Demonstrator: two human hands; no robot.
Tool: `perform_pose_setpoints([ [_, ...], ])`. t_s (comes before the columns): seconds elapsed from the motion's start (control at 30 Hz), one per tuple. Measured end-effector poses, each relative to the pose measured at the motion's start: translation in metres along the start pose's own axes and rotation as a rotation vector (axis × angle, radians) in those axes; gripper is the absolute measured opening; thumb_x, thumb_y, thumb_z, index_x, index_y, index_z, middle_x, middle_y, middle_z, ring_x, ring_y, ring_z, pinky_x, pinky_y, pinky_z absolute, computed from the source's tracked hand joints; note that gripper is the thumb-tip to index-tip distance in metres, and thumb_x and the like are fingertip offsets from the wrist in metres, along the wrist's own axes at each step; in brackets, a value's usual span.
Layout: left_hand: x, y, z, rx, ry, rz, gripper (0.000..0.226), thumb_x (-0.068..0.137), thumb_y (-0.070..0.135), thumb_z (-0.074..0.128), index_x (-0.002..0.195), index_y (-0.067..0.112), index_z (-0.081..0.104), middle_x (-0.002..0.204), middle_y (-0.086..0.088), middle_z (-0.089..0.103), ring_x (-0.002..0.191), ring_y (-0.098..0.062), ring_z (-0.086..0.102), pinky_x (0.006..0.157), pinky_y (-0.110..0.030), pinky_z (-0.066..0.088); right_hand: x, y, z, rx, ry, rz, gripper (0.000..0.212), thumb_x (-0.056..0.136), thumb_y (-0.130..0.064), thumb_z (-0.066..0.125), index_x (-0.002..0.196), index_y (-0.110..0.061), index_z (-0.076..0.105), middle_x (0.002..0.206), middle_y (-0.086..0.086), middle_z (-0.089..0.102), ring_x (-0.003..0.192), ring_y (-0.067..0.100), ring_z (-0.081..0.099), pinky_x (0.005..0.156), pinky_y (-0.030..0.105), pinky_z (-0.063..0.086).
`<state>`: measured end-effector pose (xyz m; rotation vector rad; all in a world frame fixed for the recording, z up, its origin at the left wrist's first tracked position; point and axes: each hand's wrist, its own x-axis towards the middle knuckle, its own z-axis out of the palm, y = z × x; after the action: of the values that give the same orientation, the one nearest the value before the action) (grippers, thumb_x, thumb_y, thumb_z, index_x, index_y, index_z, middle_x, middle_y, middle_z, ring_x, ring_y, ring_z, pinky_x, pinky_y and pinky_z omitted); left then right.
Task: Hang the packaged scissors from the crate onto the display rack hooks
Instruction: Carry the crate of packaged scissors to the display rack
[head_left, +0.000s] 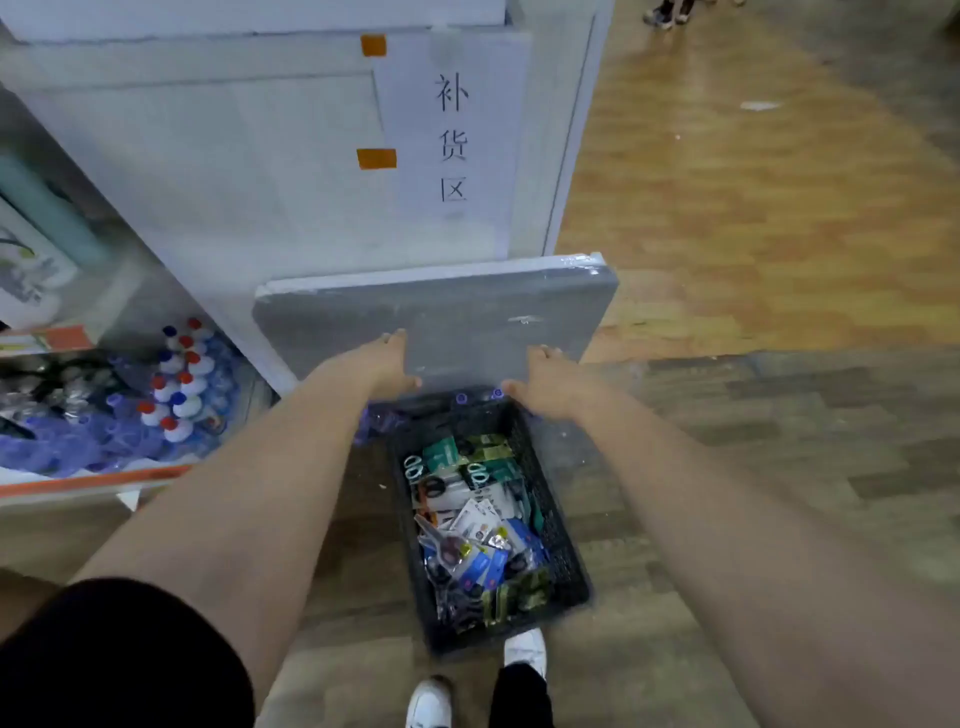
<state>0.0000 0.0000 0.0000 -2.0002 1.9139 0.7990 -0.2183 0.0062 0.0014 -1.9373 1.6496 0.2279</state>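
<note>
White shoes (525, 649) at btm of view, toes just short of the crate's near end; a black sleeve (119, 660) covers the upper left arm. The black mesh crate (558, 535) sits on the floor (753, 415) straight ahead, long side running away from the person, filled w/ a loose heap of packaged scissors (467, 525): green, white and blue cards, black and orange handles showing. All pkgs are inside the crate. Both arms reach out over it. Left hand (392, 366) grips the lower left part of a grey board (467, 322); right hand (543, 382) grips its lower right part, thumbs toward the near face. The board stands tilted over the crate's far end, top edge against or just before a white cabinet (234, 171); can't tell if they touch. On the cabinet front, a paper sign (452, 145) w/ three printed characters, fixed by orange tape (376, 158). To the left, a low shelf (104, 480) w/ an orange front edge holds bottles (176, 384) w/ red and blue caps. Far top right, someone's feet (667, 13) on the wood floor.
</note>
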Motion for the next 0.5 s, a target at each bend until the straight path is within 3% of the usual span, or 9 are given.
perform_pose_setpoints([
  [0.23,0.082,-0.006,0.099,-0.261,-0.133,-0.237,0.076,0.096,0.033,0.051,0.150,0.003,0.007,0.154,-0.016,0.022,0.139,-0.031,0.029,0.107,-0.030,0.029,0.097,0.074,0.074,-0.015,-0.212,0.069,0.063,0.098,-0.040,0.042,0.140,0.004,0.028,0.144,0.024,0.035,0.132,0.035,0.036,0.102,0.036,0.033],
  [0.37,0.115,-0.006,0.162,-0.314,-0.215,-0.240,0.056,0.100,0.015,0.043,0.147,-0.002,0.017,0.150,-0.021,0.030,0.134,-0.030,0.035,0.092,-0.023,0.028,0.144,0.115,0.139,-0.016,-0.323,0.135,0.059,0.099,-0.037,0.043,0.137,0.005,0.030,0.143,0.024,0.036,0.131,0.035,0.037,0.100,0.035,0.034],
  [0.5,0.151,-0.030,0.237,-0.294,-0.307,-0.270,0.052,0.101,0.017,0.041,0.145,-0.001,0.023,0.150,-0.021,0.027,0.132,-0.031,0.034,0.093,-0.026,0.031,0.176,0.148,0.207,-0.007,-0.427,0.195,0.059,0.099,-0.039,0.040,0.139,0.004,0.028,0.142,0.024,0.037,0.129,0.036,0.039,0.098,0.035,0.036],
])
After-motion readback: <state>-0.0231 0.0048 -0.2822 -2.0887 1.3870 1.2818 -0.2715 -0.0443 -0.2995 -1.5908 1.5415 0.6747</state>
